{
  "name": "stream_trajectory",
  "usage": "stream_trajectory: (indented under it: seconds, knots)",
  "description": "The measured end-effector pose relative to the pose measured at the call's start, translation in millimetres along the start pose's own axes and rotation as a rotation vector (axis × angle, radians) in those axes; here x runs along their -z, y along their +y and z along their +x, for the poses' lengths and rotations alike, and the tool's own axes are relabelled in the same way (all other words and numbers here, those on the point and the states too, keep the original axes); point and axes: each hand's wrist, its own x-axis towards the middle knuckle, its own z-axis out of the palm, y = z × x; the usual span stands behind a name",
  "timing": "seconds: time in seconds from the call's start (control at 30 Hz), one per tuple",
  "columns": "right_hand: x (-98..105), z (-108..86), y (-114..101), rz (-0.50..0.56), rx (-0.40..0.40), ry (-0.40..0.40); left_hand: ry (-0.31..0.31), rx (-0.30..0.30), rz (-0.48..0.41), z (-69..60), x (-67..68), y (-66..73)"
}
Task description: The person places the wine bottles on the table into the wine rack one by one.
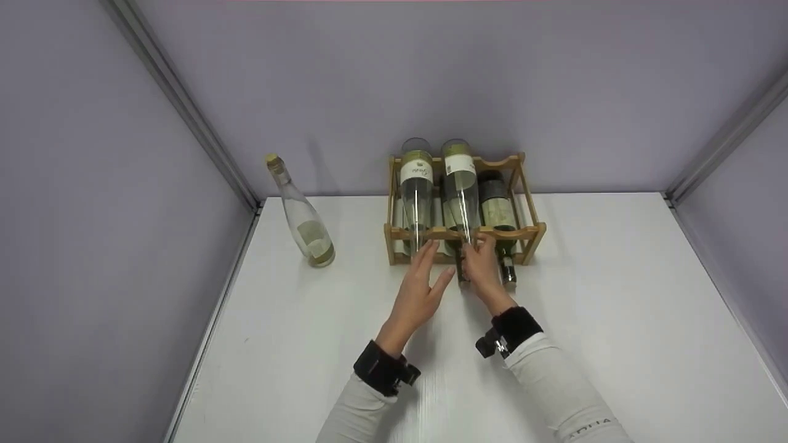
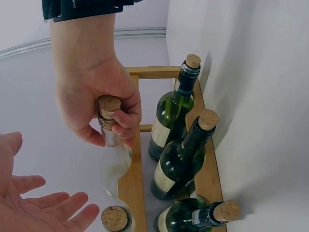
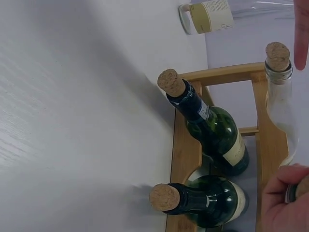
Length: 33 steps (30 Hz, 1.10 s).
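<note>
My right hand (image 1: 483, 271) grips the corked neck of a clear glass bottle (image 1: 462, 194) lying in the upper tier of a wooden wine rack (image 1: 528, 232). In the left wrist view its fingers curl round the neck just below the cork (image 2: 110, 103). To its left, a second clear bottle (image 1: 417, 200) lies beside the first, neck toward me. My left hand (image 1: 415, 301) is by that bottle's neck, fingers extended and thumb apart, holding nothing; whether it touches the glass is unclear. Green wine bottles (image 2: 179, 162) with corks lie in the lower tier.
Left of the rack, a clear corked bottle (image 1: 301, 218) stands upright on the white table (image 1: 277, 344). The rack stands close to the back wall (image 1: 345, 80). Side walls (image 1: 92, 246) border the table. Green bottle necks (image 1: 508, 271) jut out from the rack's front.
</note>
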Motion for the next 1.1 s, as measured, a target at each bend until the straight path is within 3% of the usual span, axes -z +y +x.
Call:
stream_trajectory:
  seconds: [0.17, 0.47, 0.77, 1.1]
  knots:
    - [0.1, -1.4, 3.6, -0.037, 0.032, -0.016, -0.002, 0.009, -0.004, -1.1, 0.2, 0.1]
    - [-1.3, -1.7, 6.2, -0.277, 0.103, 0.034, -0.012, 0.021, 0.001, -2.3, 1.7, 0.8]
    - [-4.2, -3.8, 6.2, -0.31, 0.169, 0.048, -0.008, 0.015, 0.029, -3.2, 3.4, -0.2]
    - [-4.1, -3.9, 4.6, -0.339, 0.185, 0.062, 0.011, -0.001, 0.046, -3.7, 4.6, -0.8]
